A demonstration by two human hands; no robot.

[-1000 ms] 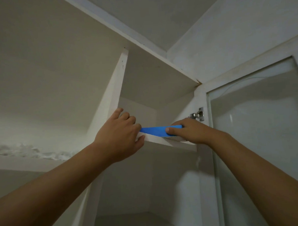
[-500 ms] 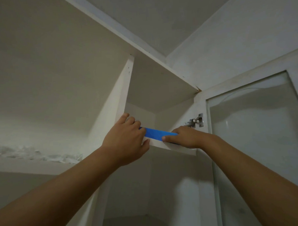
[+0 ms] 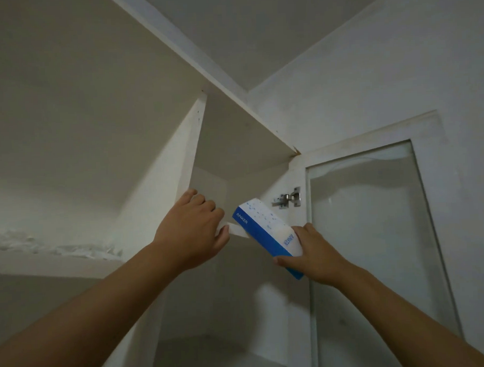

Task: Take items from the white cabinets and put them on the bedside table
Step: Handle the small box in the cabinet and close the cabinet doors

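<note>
The white cabinet (image 3: 162,164) fills most of the view from below, with its glass door (image 3: 376,233) swung open on the right and a metal hinge (image 3: 287,200) at the door's inner edge. The upper shelf (image 3: 236,230) shows only its front edge between the two hands. The left hand (image 3: 192,235) rests at this edge near the cabinet side panel, fingers curled over it; whether it holds anything I cannot tell. The right hand (image 3: 307,254) has its grip pinched on the lower end of the blue and white box (image 3: 260,227), thumb under, fingers behind. The box is off the shelf, tilted, its long axis running from the right hand up and left toward the left hand. I judge the right hand alone can carry it down.
</note>
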